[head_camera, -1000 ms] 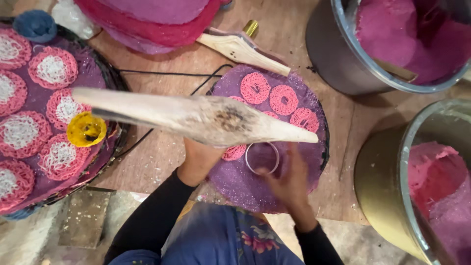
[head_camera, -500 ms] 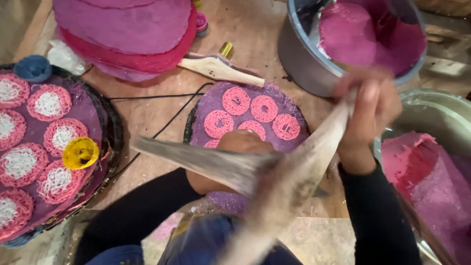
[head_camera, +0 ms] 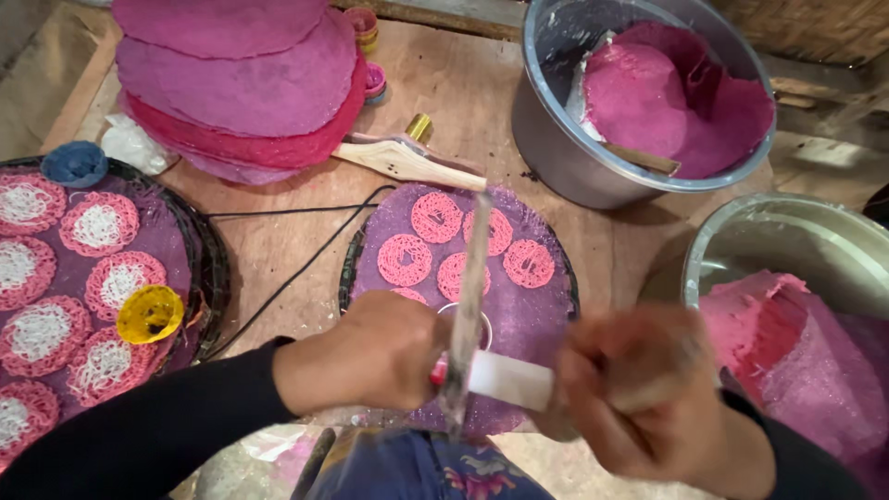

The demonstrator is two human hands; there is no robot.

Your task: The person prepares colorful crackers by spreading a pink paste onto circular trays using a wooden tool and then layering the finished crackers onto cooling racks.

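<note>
My left hand (head_camera: 370, 354) is closed in a fist over the near edge of a round tray (head_camera: 548, 315) covered with purple cloth. A long flat wooden stick (head_camera: 470, 287), seen edge-on and blurred, rises from that fist across the tray. My right hand (head_camera: 648, 393), also blurred, grips a short white cylinder (head_camera: 511, 380) that points toward the left hand. Several pink lace-like discs (head_camera: 435, 218) lie on the cloth. A metal ring (head_camera: 482, 319) sits just behind the stick.
At the left, a large tray (head_camera: 208, 250) holds pink-and-white lace discs, a yellow cup (head_camera: 148, 313) and a blue cloth (head_camera: 74, 162). Stacked pink sheets (head_camera: 241, 83) and a wooden-handled tool (head_camera: 407, 162) lie beyond. Two metal pots (head_camera: 556, 157) (head_camera: 787, 245) of pink dough stand at the right. A black cable (head_camera: 287, 278) crosses the boards.
The wooden stick has swung from lying crosswise to standing edge-on between my hands. My right hand has dropped from beside the pot to low near my left hand.
</note>
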